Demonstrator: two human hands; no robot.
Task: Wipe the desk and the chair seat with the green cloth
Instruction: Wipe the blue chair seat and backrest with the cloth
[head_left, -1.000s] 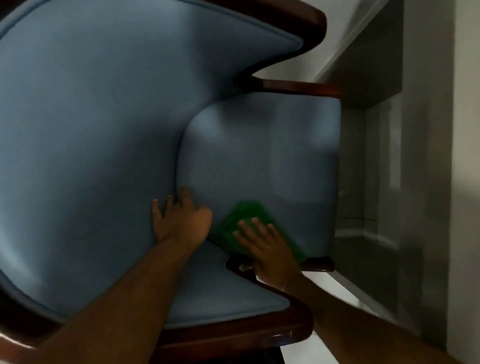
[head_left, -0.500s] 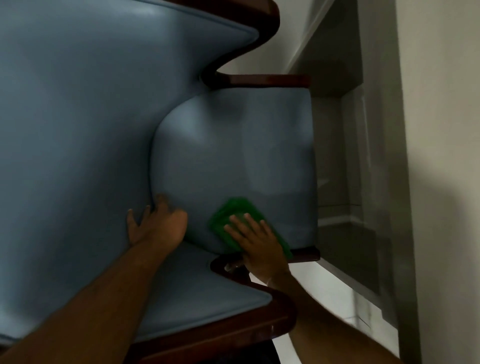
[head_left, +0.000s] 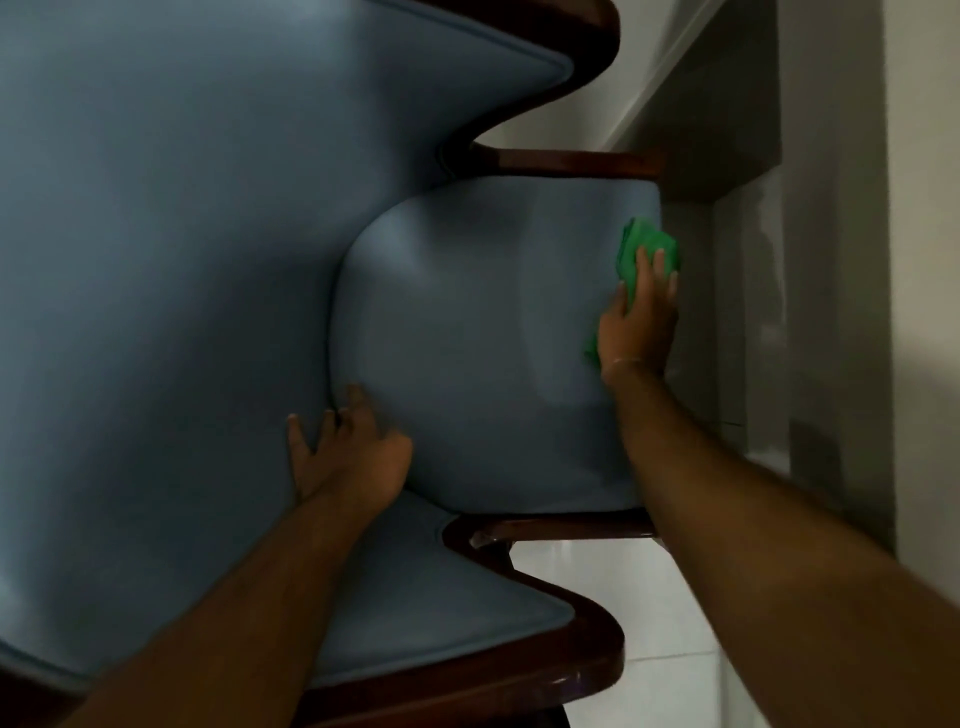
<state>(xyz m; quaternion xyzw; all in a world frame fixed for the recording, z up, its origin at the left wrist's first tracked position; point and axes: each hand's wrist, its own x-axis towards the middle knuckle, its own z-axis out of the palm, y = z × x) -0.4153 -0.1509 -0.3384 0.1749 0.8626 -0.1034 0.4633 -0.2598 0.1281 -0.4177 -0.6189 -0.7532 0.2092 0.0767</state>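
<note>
A blue upholstered chair seat (head_left: 478, 332) fills the middle of the view, with its tall blue backrest (head_left: 166, 291) to the left. The green cloth (head_left: 644, 249) lies pressed on the seat's right front edge under my right hand (head_left: 636, 325), whose fingers rest flat on it. A corner of the cloth shows below the palm. My left hand (head_left: 348, 449) rests flat with spread fingers where the seat meets the backrest, holding nothing. No desk is in view.
Dark polished wooden chair arms (head_left: 561, 527) frame the seat at the top and bottom. A grey wall recess (head_left: 748, 332) stands close to the right of the seat. White floor tiles (head_left: 639, 613) show at the lower right.
My right hand has slid the green cloth from the seat's near corner across to its far right edge. The left hand has stayed at the seat's back seam.
</note>
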